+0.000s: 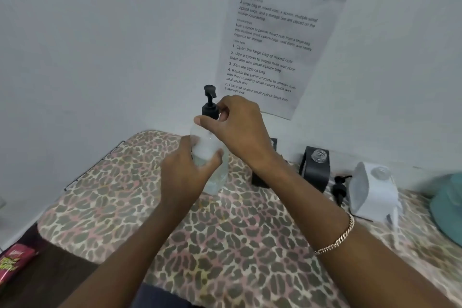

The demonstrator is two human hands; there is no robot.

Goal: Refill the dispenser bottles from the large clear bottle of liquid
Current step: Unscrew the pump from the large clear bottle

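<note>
A clear bottle [212, 177] with liquid in it stands on the leopard-print cloth [225, 245] at the middle. My left hand [190, 170] wraps its body. My right hand [240, 127] pinches the collar of the black pump top [209, 102] on the bottle's neck. To the right stands a black-sleeved dispenser bottle [315, 167] with an open neck and no pump. A white-sleeved dispenser bottle [372, 192] further right also has an open neck. A loose black pump [340, 189] lies between them. Another black-sleeved bottle [262, 180] is mostly hidden behind my right forearm.
A printed paper sheet [282, 32] hangs on the white wall behind. A teal object [447, 202] sits at the right edge. A pink packet [15, 262] lies at the lower left, off the cloth. A thin wire edge [95, 165] runs along the cloth's left side.
</note>
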